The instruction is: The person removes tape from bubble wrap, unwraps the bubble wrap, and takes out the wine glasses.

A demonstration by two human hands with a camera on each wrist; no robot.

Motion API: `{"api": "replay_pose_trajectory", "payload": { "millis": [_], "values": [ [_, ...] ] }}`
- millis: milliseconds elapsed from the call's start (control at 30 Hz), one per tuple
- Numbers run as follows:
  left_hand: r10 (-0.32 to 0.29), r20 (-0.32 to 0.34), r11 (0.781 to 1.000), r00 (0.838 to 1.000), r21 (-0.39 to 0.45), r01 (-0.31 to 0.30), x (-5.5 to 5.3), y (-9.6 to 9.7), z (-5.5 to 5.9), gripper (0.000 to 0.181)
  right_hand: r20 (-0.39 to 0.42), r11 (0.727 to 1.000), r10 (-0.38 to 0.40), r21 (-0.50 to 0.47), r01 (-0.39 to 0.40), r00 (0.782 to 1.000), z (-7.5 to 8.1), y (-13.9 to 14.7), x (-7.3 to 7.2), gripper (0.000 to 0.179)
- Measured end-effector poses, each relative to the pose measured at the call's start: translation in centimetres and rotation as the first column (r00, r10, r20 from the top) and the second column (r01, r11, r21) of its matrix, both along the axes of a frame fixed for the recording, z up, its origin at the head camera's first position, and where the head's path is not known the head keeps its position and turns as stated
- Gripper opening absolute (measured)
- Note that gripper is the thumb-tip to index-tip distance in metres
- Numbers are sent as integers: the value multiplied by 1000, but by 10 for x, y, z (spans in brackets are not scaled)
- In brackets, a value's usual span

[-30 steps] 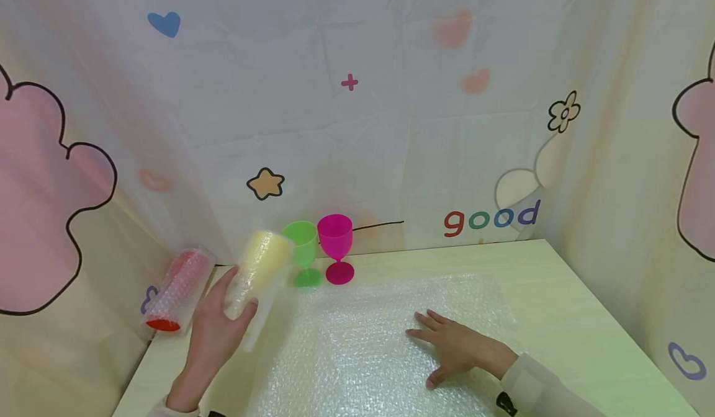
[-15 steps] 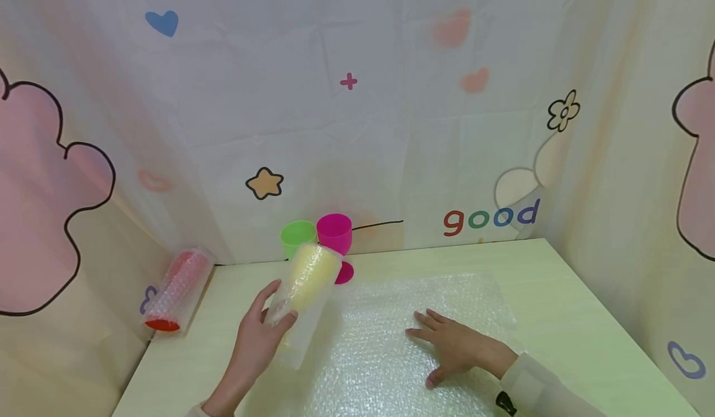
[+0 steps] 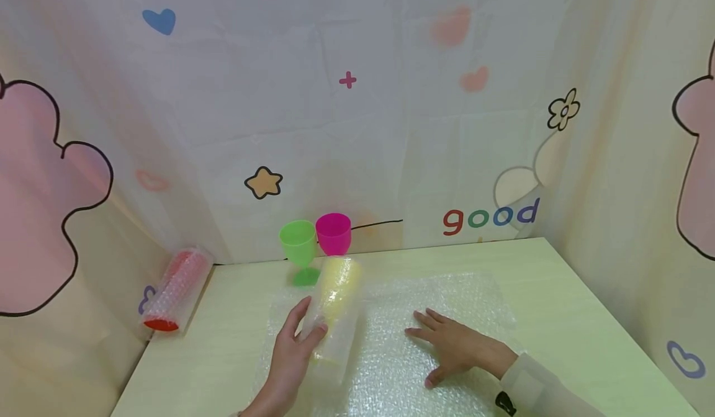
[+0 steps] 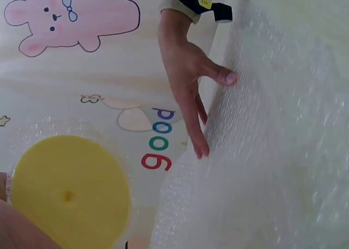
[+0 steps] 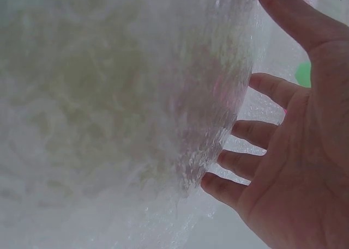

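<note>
My left hand (image 3: 290,355) grips a bubble-wrapped yellow goblet (image 3: 341,283), thumb on the near side and fingers round the far side. The bundle is tilted over the left part of a flat bubble wrap sheet (image 3: 385,355). Its round yellow foot (image 4: 71,192) faces the left wrist camera. My right hand (image 3: 455,342) rests on the sheet with fingers spread; in the right wrist view its fingertips (image 5: 221,186) press against the wrap. Behind the bundle stand a green goblet (image 3: 298,243) and a pink goblet (image 3: 334,234), whose lower part is hidden.
At the table's left edge lies another bubble-wrapped bundle (image 3: 179,286), red inside, with a red end facing the front. The pale wooden table (image 3: 586,342) backs onto a printed curtain (image 3: 363,144), which also hangs along both sides.
My left hand has carried the wrapped yellow goblet rightward and lower over the sheet, now in front of the pink goblet. The green goblet shows fully again. My right hand has stayed in place.
</note>
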State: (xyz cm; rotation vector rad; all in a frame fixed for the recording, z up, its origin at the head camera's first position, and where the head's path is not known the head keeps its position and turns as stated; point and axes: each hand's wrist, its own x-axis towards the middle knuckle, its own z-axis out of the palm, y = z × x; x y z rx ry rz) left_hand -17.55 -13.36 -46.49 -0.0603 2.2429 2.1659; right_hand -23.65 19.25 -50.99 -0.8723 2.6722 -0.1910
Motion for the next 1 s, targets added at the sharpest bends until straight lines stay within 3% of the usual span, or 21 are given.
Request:
{"api": "replay_pose_trajectory", "payload": {
  "millis": [300, 667, 1000],
  "values": [
    [-18, 71, 1000, 997, 17, 16, 6, 29, -15, 73, -18, 1000, 11, -4, -11, 1000, 0, 0, 0, 102],
    [-27, 139, 997, 990, -66, 37, 3, 49, -34, 75, -25, 1000, 14, -7, -14, 1000, 2, 0, 1, 103],
    [0, 83, 998, 997, -62, 5, -2, 65, -45, 71, 7, 1000, -13, -10, 13, 1000, 2, -1, 1, 102]
  ]
}}
